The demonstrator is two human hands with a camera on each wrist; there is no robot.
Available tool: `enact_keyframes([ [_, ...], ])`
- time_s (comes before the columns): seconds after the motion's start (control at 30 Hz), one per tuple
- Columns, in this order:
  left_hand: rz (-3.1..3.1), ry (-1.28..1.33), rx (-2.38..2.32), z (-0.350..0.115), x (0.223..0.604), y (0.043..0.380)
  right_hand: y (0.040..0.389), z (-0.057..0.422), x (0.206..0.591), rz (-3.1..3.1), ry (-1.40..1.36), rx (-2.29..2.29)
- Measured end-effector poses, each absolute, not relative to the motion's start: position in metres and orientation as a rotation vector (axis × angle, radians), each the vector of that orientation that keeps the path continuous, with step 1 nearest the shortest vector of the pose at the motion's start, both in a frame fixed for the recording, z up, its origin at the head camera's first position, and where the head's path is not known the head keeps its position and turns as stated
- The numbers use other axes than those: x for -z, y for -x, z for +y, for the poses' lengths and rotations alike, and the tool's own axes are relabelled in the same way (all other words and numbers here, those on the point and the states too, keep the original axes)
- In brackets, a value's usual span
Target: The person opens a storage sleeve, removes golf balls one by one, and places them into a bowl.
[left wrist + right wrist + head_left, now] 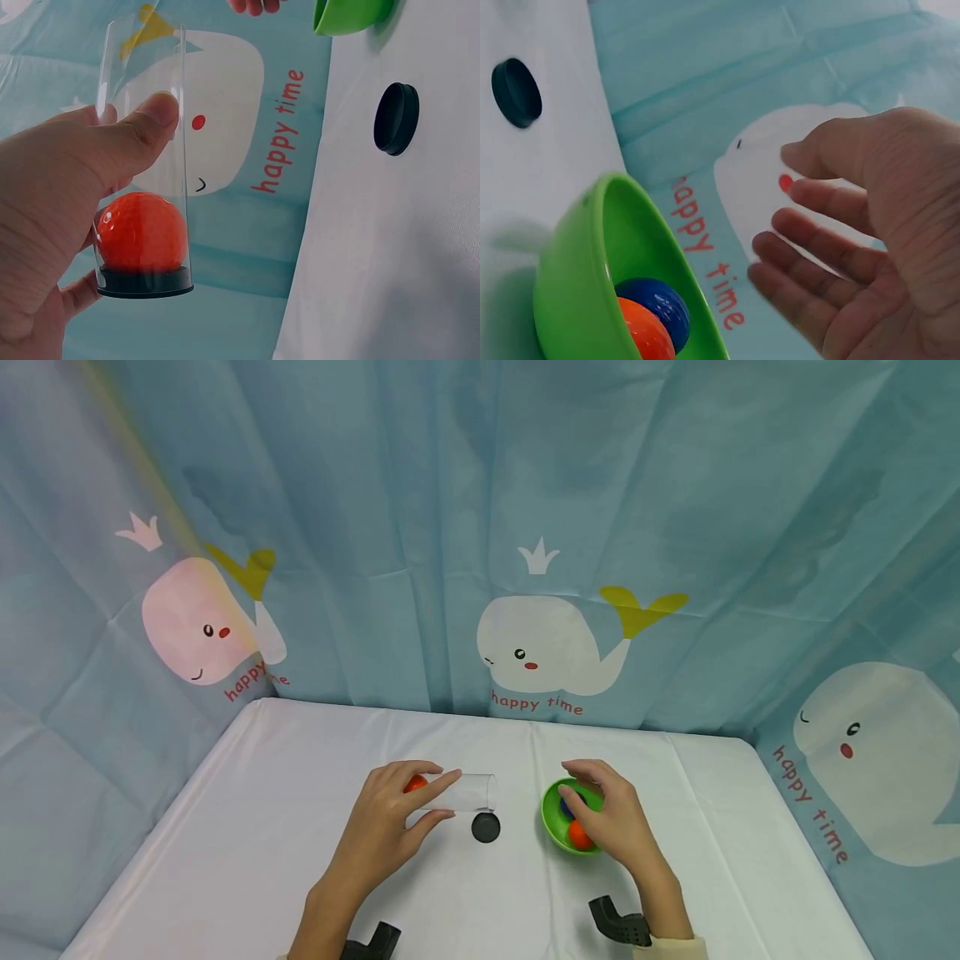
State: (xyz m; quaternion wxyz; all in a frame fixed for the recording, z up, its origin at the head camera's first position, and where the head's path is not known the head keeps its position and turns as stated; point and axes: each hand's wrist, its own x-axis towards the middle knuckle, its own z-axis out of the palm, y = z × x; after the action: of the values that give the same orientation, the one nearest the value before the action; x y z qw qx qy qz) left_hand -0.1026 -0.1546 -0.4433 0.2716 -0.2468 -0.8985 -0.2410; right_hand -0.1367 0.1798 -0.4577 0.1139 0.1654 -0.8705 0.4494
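My left hand [386,810] grips a clear plastic tube [161,169] between thumb and fingers. Inside it, at the end closed by a black cap [146,283], sits a dimpled orange golf ball [142,232]. In the head view the tube's other end points right. My right hand [615,814] is over the green bowl [570,277], with its fingers apart and nothing in them. A blue ball [662,304] and an orange ball [645,330] lie together in the bowl; the hand partly covers them in the head view.
A loose round black cap [486,827] lies on the white tablecloth [247,827] between the tube and the bowl. Behind the table hangs a blue curtain [420,527] printed with whales.
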Motion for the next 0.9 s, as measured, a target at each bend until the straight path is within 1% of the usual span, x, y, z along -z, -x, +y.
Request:
enact_keyframes([
  [0.47,-2.432,0.663,0.644,-0.153,0.443,0.103,0.131,0.143,0.452,-2.343,-0.648,-1.973],
  [0.9,-2.405,0.669,0.585,-0.151,0.443,0.104,0.125,0.123,0.452,-2.292,-0.725,-2.094],
])
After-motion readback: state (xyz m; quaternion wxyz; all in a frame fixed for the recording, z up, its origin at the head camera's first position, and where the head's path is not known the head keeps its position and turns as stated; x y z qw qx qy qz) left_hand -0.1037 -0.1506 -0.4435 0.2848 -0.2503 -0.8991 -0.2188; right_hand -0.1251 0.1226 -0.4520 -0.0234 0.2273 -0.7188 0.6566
